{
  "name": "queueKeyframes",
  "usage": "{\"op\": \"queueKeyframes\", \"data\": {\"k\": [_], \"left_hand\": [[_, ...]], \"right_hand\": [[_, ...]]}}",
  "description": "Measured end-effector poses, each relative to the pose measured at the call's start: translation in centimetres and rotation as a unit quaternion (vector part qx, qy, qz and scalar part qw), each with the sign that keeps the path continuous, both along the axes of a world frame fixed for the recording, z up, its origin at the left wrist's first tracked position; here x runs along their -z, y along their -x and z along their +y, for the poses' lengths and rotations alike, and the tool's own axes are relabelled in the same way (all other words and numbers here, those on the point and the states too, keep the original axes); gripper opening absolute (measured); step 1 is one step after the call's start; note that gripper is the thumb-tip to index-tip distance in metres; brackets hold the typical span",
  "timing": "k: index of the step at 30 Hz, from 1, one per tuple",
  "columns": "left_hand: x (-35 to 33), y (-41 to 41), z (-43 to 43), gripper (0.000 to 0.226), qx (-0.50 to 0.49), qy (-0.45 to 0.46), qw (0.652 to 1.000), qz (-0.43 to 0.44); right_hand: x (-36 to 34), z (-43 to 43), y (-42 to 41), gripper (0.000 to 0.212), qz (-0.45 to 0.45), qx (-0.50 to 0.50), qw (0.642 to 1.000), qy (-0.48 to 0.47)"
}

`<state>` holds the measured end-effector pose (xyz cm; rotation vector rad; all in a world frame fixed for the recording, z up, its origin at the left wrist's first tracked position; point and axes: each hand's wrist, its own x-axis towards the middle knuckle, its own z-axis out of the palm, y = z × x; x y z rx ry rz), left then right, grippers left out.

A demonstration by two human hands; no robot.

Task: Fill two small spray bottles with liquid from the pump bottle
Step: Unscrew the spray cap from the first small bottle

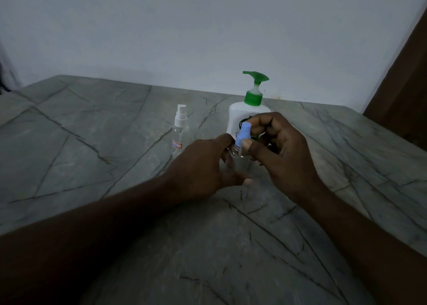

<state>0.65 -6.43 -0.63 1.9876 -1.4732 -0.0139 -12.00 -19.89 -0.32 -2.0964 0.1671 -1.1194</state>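
Observation:
A small clear spray bottle [238, 161] with a blue spray cap [243, 135] stands upright on the table in front of me. My left hand [203, 166] grips its clear body. My right hand [282, 147] pinches the blue cap between thumb and fingers. Right behind them stands the white pump bottle [242, 114] with its green pump head [255, 79]; my hands hide its lower part. A second clear spray bottle [179, 131], with a white cap and a small red-edged label, stands apart to the left.
The grey marble-patterned table [92, 143] runs back to a plain pale wall [208, 27]. A dark brown panel [402, 96] rises at the right beyond the table's far right corner.

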Motion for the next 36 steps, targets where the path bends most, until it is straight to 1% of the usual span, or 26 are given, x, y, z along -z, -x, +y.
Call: {"op": "queueKeyframes", "data": {"k": [3, 5, 8, 10, 12, 16, 19, 21, 23, 25, 27, 29, 31, 33, 36], "left_hand": [[0.1, 0.0, -0.1, 0.063, 0.000, -0.002, 1.000, 0.002], [0.1, -0.1, -0.1, 0.059, 0.004, 0.004, 1.000, 0.000], [0.2, -0.2, -0.1, 0.064, 0.006, 0.005, 1.000, -0.005], [0.3, -0.2, -0.2, 0.066, 0.001, 0.001, 1.000, -0.010], [0.3, -0.2, -0.1, 0.065, 0.001, 0.007, 1.000, -0.010], [0.2, -0.1, 0.0, 0.069, 0.008, 0.006, 1.000, 0.004], [0.0, 0.0, -0.1, 0.072, 0.004, -0.006, 1.000, 0.007], [0.0, 0.1, -0.1, 0.074, 0.001, -0.019, 1.000, 0.015], [-0.2, 0.2, -0.1, 0.073, 0.000, -0.028, 0.999, 0.021], [-0.3, 0.3, 0.0, 0.072, -0.001, -0.030, 0.999, 0.022], [-0.4, 0.4, 0.0, 0.072, -0.003, -0.035, 0.999, 0.025], [-0.5, 0.5, 0.1, 0.070, -0.004, -0.037, 0.999, 0.029], [-0.5, 0.5, 0.2, 0.067, -0.002, -0.034, 0.999, 0.030], [-0.5, 0.5, 0.2, 0.067, -0.002, -0.034, 0.999, 0.028], [-0.5, 0.5, 0.2, 0.066, -0.004, -0.040, 0.999, 0.023]], "right_hand": [[0.0, 0.3, -0.3, 0.045, 0.001, 0.030, 0.999, 0.018], [0.2, 0.4, -0.7, 0.049, 0.006, 0.051, 0.998, 0.038], [0.3, 0.4, -0.6, 0.043, 0.006, 0.056, 0.998, 0.039], [0.2, 0.2, -0.3, 0.036, 0.002, 0.036, 0.999, 0.025], [0.1, 0.2, -0.1, 0.034, -0.004, 0.016, 1.000, 0.014], [0.0, 0.5, -0.4, 0.042, -0.001, 0.042, 0.999, 0.023], [0.1, 0.4, -0.5, 0.033, 0.001, 0.056, 0.998, 0.027], [-0.1, 0.4, -0.4, 0.031, -0.014, 0.043, 0.999, -0.004], [-0.6, 0.4, -0.2, 0.035, -0.055, 0.019, 0.996, -0.069], [-1.2, 0.1, 0.1, 0.032, -0.087, 0.003, 0.989, -0.117], [-1.5, -0.4, 0.3, 0.026, -0.086, -0.024, 0.982, -0.164], [-1.6, -0.7, 0.5, 0.023, -0.065, -0.055, 0.978, -0.193], [-1.6, -0.6, 0.7, 0.024, -0.057, -0.071, 0.977, -0.194], [-1.7, -0.5, 0.8, 0.026, -0.058, -0.061, 0.982, -0.168], [-1.8, -0.4, 0.9, 0.029, -0.063, -0.055, 0.984, -0.157]]}}
